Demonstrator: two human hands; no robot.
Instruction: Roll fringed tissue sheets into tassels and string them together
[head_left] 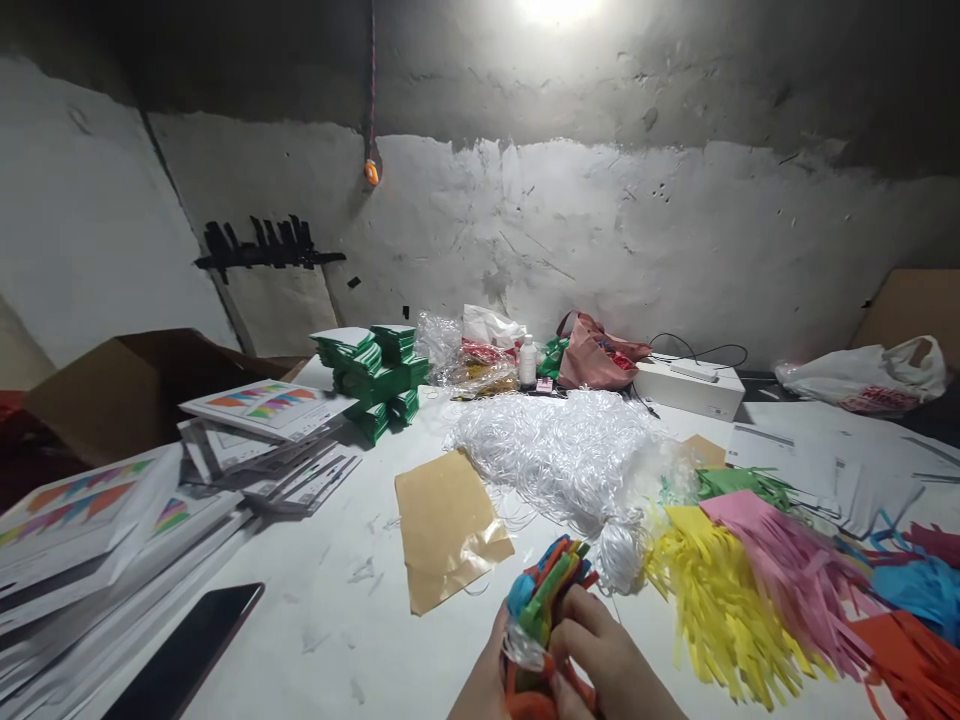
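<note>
At the bottom middle, a bundle of coloured fringed paper strips (551, 600) in blue, green, yellow, orange and red is gathered upright between both hands. Something white and shiny, perhaps string, crosses its middle. My left hand (481, 675) is closed round its left side, with most of the fingers hidden. The fingers of my right hand (604, 650) curl against the right side of the bundle. Just beyond it lies a big heap of white string (551, 450). To the right are yellow fringed paper (712, 600) and pink fringed paper (780, 560).
Printed cards (270, 405) and a black phone (187, 655) lie at left. Green stacks (375, 370) stand behind them. A brown sheet (442, 530) lies mid-table. A white box (690, 388), a reddish bag (596, 352) and a bottle (527, 362) stand along the back. Orange fringed paper (915, 660) lies right.
</note>
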